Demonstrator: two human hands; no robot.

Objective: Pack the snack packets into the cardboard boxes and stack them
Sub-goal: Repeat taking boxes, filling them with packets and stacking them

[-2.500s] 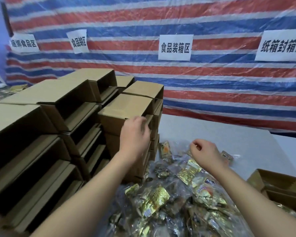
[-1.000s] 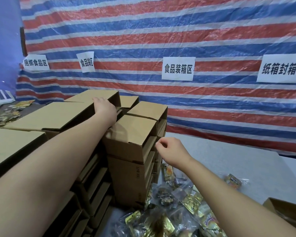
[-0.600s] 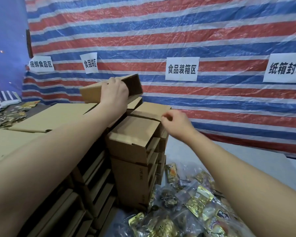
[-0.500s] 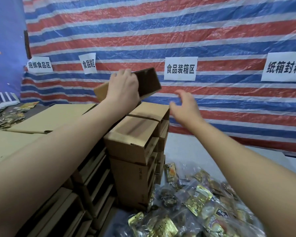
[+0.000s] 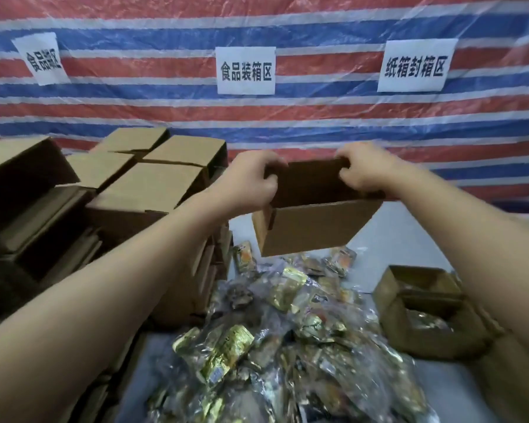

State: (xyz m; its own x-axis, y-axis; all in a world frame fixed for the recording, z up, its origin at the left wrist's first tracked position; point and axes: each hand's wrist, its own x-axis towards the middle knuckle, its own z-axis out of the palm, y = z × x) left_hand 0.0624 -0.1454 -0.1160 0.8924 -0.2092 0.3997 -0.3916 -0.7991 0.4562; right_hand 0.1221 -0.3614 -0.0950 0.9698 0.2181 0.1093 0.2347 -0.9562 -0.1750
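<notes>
While held above the snack packets [image 5: 266,331], open cardboard box [image 5: 313,227] is gripped by left hand [image 5: 248,186] and right hand [image 5: 364,170]; box stacks [image 5: 153,190] beside.

Pale grey flat table top [image 5: 406,239]. Directly on it: heap of gold and clear plastic snack packets [image 5: 287,340], centre; stacks of brown cardboard boxes [image 5: 153,190] on their sides, left; two open brown cardboard boxes holding packets [image 5: 422,309], right, just beside the heap.
</notes>
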